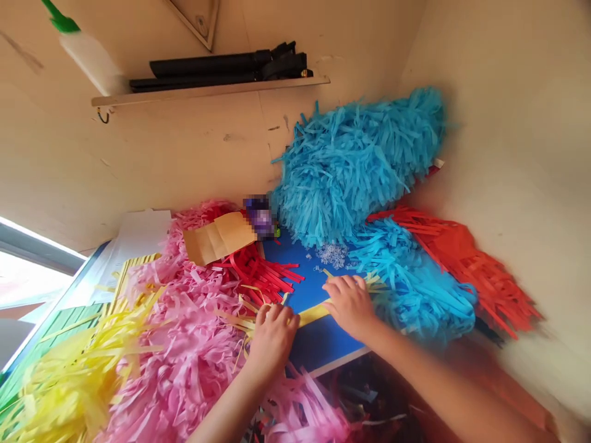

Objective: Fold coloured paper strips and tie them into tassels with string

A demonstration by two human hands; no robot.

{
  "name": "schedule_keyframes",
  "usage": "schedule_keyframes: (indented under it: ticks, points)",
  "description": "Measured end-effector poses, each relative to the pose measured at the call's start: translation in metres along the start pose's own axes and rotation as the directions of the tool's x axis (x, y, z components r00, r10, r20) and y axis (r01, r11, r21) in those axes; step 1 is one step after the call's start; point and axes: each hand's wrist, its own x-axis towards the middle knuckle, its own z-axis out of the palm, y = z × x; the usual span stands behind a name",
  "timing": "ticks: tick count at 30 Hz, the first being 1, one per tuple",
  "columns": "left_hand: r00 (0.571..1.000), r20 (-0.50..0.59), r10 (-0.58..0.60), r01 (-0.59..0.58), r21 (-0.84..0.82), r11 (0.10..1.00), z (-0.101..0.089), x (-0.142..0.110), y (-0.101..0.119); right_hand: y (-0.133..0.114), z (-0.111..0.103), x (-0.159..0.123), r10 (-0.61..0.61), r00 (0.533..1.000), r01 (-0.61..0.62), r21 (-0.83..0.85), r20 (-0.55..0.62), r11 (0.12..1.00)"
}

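A yellow fringed paper strip (313, 315) is stretched between my two hands over the blue tabletop (295, 246). My left hand (273, 335) closes on its left part, and loose fringe sticks out beyond the fingers. My right hand (349, 301) grips the other part, with more yellow fringe showing past the knuckles. Pink fringed paper (184, 344) lies beside my left hand. A blue fringed bundle (415, 289) is just right of my right hand. Small clear plastic pieces (332, 255) lie in a heap behind it.
A big blue fringed bundle (351, 166) leans at the back wall. Red fringe (471, 264) lies right; yellow fringe (87, 363) and green strips (69, 326) lie left. Brown cardboard (220, 237) rests on red strips (263, 271). A shelf (207, 90) holds black objects (221, 64).
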Motion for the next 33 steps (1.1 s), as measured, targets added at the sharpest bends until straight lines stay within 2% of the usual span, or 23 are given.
schedule_keyframes:
  ticks: [2, 3, 5, 6, 8, 10, 13, 15, 17, 20, 24, 26, 30, 33]
  points:
    - [0.995, -0.003, 0.098, -0.098, 0.007, 0.995, 0.004, -0.002, 0.002, -0.018, 0.001, -0.01, -0.167, 0.985, 0.168, 0.031, -0.047, 0.985]
    - [0.992, -0.005, 0.123, -0.123, 0.015, 0.992, 0.006, -0.004, 0.003, -0.026, 0.003, -0.016, -0.266, 0.963, 0.268, 0.06, -0.038, 0.962]
    - [0.99, -0.008, 0.144, -0.144, 0.033, 0.989, 0.01, -0.008, 0.005, -0.035, 0.007, -0.028, -0.412, 0.91, 0.405, 0.117, 0.04, 0.907]
    - [0.989, -0.009, 0.146, -0.145, 0.039, 0.989, 0.011, -0.011, 0.006, -0.034, 0.009, -0.033, -0.436, 0.895, 0.425, 0.126, 0.088, 0.897]
    - [0.99, -0.012, 0.14, -0.139, 0.041, 0.989, 0.012, -0.017, 0.005, -0.02, 0.008, -0.042, -0.411, 0.898, 0.4, 0.094, 0.156, 0.912]
    - [0.992, -0.014, 0.129, -0.129, 0.031, 0.991, 0.012, -0.021, 0.004, 0.004, 0.001, -0.046, -0.335, 0.927, 0.336, 0.022, 0.167, 0.941]
    - [0.993, -0.018, 0.116, -0.116, 0.014, 0.993, 0.01, -0.022, 0.002, 0.036, -0.015, -0.042, -0.232, 0.97, 0.237, -0.085, 0.073, 0.968]
    - [0.994, -0.02, 0.106, -0.106, 0.011, 0.994, 0.007, -0.018, 0.002, 0.04, -0.023, -0.033, -0.273, 0.962, 0.273, -0.106, 0.01, 0.956]
    - [0.994, -0.017, 0.109, -0.108, 0.013, 0.994, 0.001, -0.012, 0.003, 0.03, -0.023, -0.022, -0.4, 0.916, 0.399, -0.101, 0.008, 0.911]
    - [0.992, -0.005, 0.123, -0.123, 0.022, 0.992, -0.007, -0.005, 0.006, 0.007, -0.011, -0.003, -0.567, 0.821, 0.57, -0.162, 0.066, 0.806]
    - [0.995, -0.011, 0.101, -0.1, 0.045, 0.994, -0.01, 0.001, 0.009, -0.003, 0.003, 0.016, -0.663, 0.735, 0.674, -0.261, 0.142, 0.691]
    - [0.996, -0.027, 0.08, -0.079, 0.052, 0.996, -0.007, 0.002, 0.009, -0.001, 0.003, 0.022, -0.647, 0.747, 0.664, -0.22, 0.156, 0.714]
    - [0.997, -0.058, 0.059, -0.055, 0.064, 0.996, 0.001, 0.004, 0.007, 0.0, -0.004, 0.025, -0.508, 0.839, 0.528, -0.068, 0.195, 0.846]
    - [0.996, -0.062, 0.06, -0.056, 0.065, 0.996, 0.003, 0.005, 0.004, -0.008, -0.005, 0.02, -0.461, 0.87, 0.472, -0.021, 0.176, 0.881]
